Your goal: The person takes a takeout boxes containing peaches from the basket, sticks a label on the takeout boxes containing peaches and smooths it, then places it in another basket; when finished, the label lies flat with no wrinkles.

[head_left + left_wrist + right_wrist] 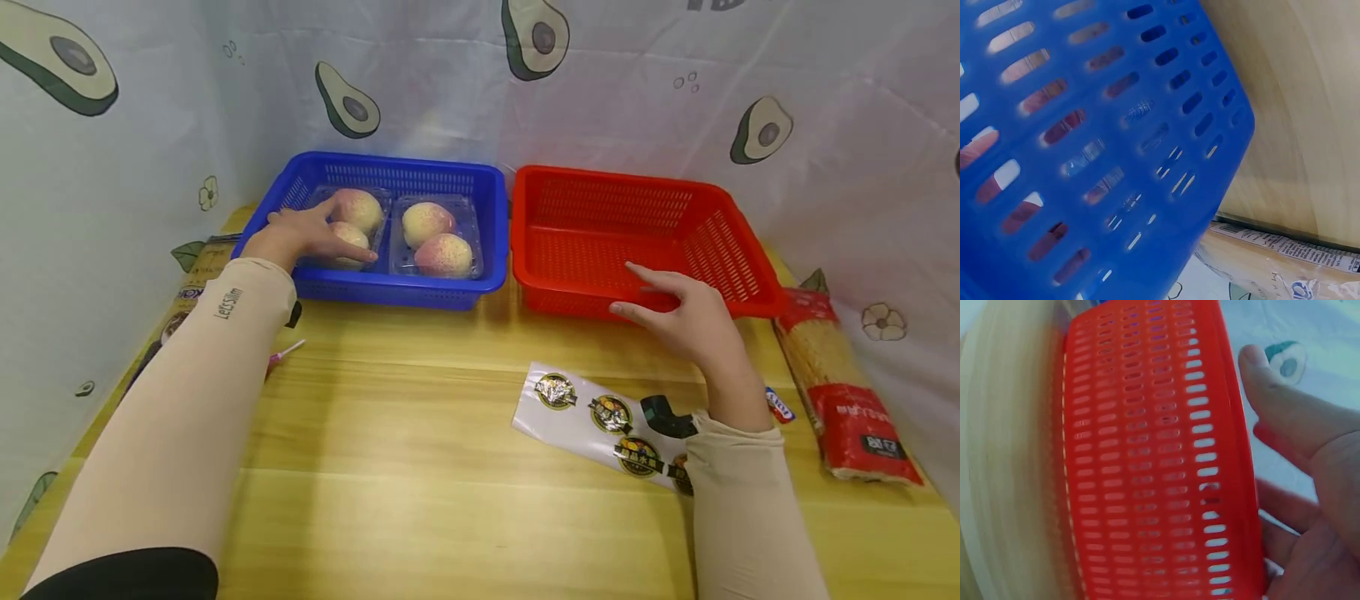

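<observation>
In the head view my left hand reaches over the left side of the blue basket. Its fingers spread over a clear plastic box with two peaches, the upper peach partly behind the fingers; the far fingers are hidden. Beside it lies a second clear box with two more peaches. My right hand hovers at the front rim of the red basket, thumb and fingers apart, holding nothing. The right wrist view shows those fingers past the rim of the basket.
A sheet of round fruit stickers lies before the red basket, partly under the right wrist. At right are a red noodle packet and a small blue-and-red wrapper. A pink stick and a brown packet lie at left.
</observation>
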Demonstrator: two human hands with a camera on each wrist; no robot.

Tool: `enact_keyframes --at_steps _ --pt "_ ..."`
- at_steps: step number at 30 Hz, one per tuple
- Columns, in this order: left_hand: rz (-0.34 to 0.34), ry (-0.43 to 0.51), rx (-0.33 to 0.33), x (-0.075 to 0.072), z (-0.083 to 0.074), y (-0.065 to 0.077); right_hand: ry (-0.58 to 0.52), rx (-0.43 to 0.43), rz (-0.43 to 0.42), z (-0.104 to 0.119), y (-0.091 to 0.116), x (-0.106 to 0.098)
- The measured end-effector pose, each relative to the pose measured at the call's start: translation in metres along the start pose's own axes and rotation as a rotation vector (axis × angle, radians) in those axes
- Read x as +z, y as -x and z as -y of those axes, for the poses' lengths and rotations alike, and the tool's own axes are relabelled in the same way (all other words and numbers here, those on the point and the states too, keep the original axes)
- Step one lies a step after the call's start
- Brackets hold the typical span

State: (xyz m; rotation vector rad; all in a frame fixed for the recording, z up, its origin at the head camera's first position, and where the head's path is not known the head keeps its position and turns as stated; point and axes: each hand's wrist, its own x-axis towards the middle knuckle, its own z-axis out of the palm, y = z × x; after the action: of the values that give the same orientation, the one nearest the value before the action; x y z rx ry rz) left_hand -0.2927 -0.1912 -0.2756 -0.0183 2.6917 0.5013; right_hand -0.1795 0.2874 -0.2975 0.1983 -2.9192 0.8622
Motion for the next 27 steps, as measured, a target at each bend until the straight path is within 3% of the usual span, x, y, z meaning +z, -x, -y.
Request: enact_keyframes --at_steps 7,17,21,27 --pt "-0.001 0.006 0.012 0.002 0.0 0.002 -0.068 -0.072 0.001 -0.008 -0.001 0.007" --pt "-0.023 0.03 0.044 0.007 0.007 -0.004 -0.059 -0.082 -0.01 -0.007 -0.003 0.007" --pt "-0.095 0.061 0.055 0.005 0.008 0.002 -0.064 -0.073 -0.007 -0.006 -0.002 0.008" --pt "-0.28 0.174 0.072 -0.004 0.006 0.016 -0.065 -0.049 -0.008 -0.007 -0.002 0.007"
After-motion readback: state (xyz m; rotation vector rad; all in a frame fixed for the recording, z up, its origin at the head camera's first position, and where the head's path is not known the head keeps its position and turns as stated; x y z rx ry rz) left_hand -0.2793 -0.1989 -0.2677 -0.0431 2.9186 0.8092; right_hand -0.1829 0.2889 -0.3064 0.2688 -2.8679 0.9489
